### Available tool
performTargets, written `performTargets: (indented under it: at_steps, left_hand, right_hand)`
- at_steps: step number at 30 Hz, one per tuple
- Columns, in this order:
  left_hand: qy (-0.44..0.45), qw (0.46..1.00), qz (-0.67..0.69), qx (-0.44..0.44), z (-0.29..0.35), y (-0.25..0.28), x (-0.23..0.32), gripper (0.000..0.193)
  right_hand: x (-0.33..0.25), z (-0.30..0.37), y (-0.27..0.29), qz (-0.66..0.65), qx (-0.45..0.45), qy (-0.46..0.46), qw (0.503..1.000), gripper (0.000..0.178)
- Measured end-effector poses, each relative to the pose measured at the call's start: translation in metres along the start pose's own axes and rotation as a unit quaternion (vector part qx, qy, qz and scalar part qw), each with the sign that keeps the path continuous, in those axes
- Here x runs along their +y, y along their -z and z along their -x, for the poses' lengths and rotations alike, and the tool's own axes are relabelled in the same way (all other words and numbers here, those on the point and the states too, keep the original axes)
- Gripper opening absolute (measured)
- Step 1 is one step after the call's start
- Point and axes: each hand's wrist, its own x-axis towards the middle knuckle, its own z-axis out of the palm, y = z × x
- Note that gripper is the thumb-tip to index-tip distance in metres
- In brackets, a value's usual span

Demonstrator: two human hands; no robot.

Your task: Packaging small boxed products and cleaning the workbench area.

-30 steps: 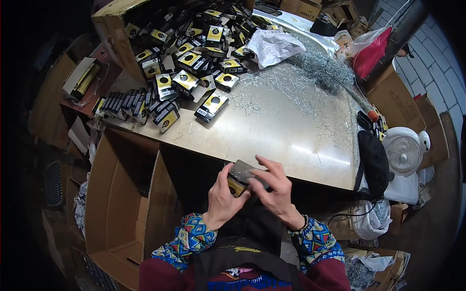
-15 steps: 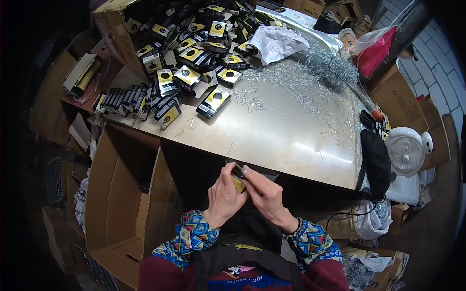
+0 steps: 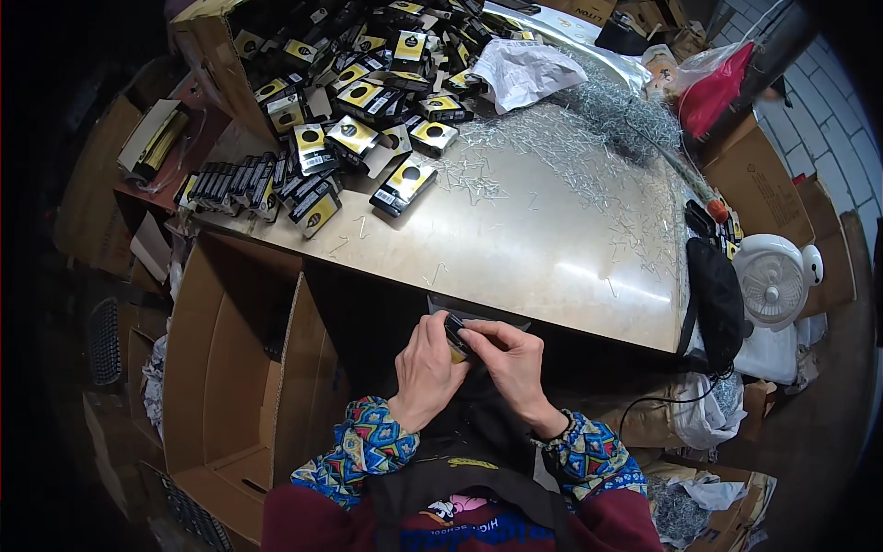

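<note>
Just off the table's front edge, my left hand (image 3: 427,370) is closed round a small black and yellow carton (image 3: 455,339). The fingers of my right hand (image 3: 511,366) pinch at the carton's upper end; whether they grip a flap or something smaller is hidden. Beyond my hands, several similar cartons (image 3: 405,187) lie loose on the metal tabletop (image 3: 441,244), and a row of them (image 3: 230,187) stands packed together at its left. Small bent metal wire pieces (image 3: 561,152) are scattered over the right half of the table.
A large cardboard box (image 3: 207,69) spills a heap of cartons at the back left. Crumpled white paper (image 3: 524,74) lies beside it. An open brown box (image 3: 221,368) stands below the table at left. A white fan (image 3: 771,281) and black pouch (image 3: 715,294) sit at the right edge.
My right fingers have shifted on the carton's upper end and are more bent now. The carton has turned a little, showing more of its black side. The things on the table have not moved.
</note>
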Motion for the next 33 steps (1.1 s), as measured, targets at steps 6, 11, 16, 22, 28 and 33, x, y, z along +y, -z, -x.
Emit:
performTargets:
  at_steps: [6,11,16,22,28,33]
  left_hand:
    - [0.055,0.997,0.055,0.008,-0.003,-0.007,-0.006,0.043]
    - [0.053,0.996,0.068,0.003,-0.003,-0.007,-0.004,0.042]
    - [-0.023,0.996,0.059,0.056,-0.012,-0.005,-0.002,0.044]
    - [-0.037,0.997,0.058,0.046,-0.014,-0.006,-0.002,0.055]
    - [-0.081,0.992,0.096,0.008,-0.008,0.011,-0.002,0.088]
    - [-0.095,0.991,0.084,-0.035,-0.014,0.003,-0.003,0.100]
  right_hand:
    - [-0.002,0.009,-0.017,0.135,0.045,0.192,0.971,0.017]
    - [0.016,0.008,-0.012,0.177,0.051,0.340,0.922,0.018]
    - [-0.006,-0.005,0.004,0.133,-0.027,0.232,0.963,0.026]
    - [-0.022,-0.014,0.015,0.197,-0.021,0.140,0.970,0.021]
    - [-0.038,-0.037,0.057,0.098,-0.117,0.029,0.988,0.023]
    - [-0.035,-0.045,0.055,0.213,-0.092,0.030,0.972,0.022]
